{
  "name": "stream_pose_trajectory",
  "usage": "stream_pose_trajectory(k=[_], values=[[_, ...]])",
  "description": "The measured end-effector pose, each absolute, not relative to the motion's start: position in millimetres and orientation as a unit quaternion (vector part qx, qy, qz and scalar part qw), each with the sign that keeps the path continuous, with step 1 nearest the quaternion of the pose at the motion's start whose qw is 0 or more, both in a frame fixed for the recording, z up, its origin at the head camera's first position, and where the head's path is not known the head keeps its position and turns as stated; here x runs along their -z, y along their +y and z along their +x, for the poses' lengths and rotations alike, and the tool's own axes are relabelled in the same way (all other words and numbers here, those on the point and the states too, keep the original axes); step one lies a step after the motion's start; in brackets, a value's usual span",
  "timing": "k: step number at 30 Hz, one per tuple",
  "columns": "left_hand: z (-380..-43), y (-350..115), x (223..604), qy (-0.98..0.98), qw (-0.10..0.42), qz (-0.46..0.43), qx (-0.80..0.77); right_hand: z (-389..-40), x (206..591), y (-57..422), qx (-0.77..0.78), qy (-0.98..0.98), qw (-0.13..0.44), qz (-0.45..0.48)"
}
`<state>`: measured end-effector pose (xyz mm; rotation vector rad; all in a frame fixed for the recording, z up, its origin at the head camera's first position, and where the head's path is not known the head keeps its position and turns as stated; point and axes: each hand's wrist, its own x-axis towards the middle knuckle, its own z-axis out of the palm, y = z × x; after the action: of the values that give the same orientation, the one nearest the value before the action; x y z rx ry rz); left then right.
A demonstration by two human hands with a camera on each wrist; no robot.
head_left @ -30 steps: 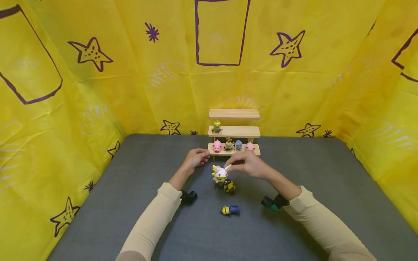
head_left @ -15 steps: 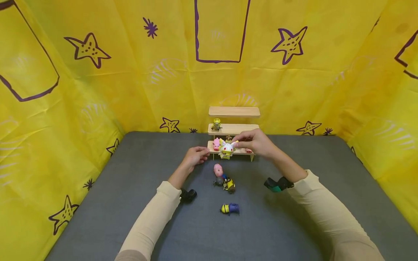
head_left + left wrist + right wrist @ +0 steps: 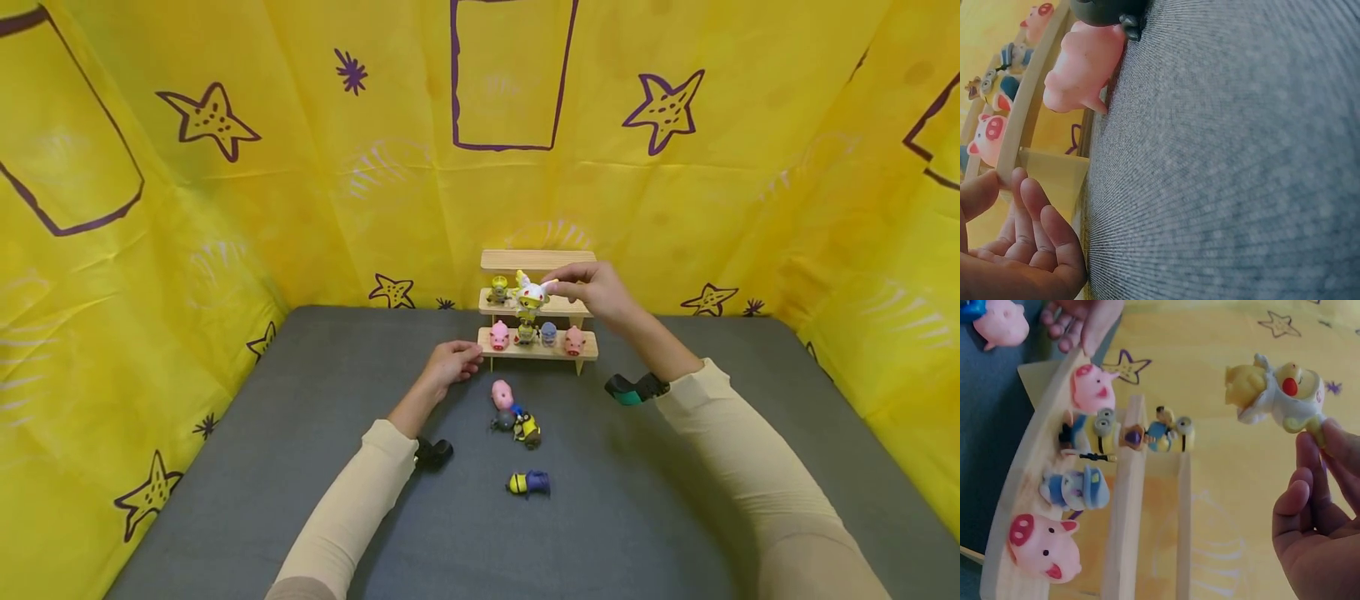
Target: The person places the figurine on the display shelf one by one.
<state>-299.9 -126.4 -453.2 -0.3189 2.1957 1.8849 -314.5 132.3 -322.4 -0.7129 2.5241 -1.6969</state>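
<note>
My right hand (image 3: 592,292) pinches one ear of a yellow figurine in a white hood (image 3: 532,292). In the right wrist view the hooded figurine (image 3: 1282,394) is held up, apart from the wooden shelf boards. My left hand (image 3: 452,363) holds the left end of the lowest board of the three-tier wooden display shelf (image 3: 538,260), thumb and fingertips at its edge (image 3: 1019,147). Along that board stand a pink pig (image 3: 498,336), a crowned minion (image 3: 1094,432), a blue-capped figurine (image 3: 1075,489) and another pig (image 3: 1044,547). A minion (image 3: 498,290) stands on the middle tier.
On the grey table before the shelf lie a pink pig (image 3: 502,394), a dark grey figurine (image 3: 504,420), a yellow and brown figurine (image 3: 528,430) and, nearer, a blue and yellow minion (image 3: 528,482). A yellow patterned cloth (image 3: 300,208) hangs behind.
My right hand has lifted the hooded figurine from above the toys on the table, past the lowest board, up to the middle tier. My left hand stays at the shelf end.
</note>
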Motion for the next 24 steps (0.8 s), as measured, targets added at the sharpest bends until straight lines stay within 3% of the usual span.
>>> stream_pose_trajectory(k=[10, 24], values=[[-297.2, -125.7, 453.2, 0.754, 0.112, -0.105, -0.638, -339.1, 319.6, 125.6, 0.566, 0.806, -0.001, -0.175], [-297.6, -125.9, 454.2, 0.750, 0.108, -0.104, -0.644, -369.0, 339.8, 122.7, 0.545, 0.821, -0.026, -0.169]])
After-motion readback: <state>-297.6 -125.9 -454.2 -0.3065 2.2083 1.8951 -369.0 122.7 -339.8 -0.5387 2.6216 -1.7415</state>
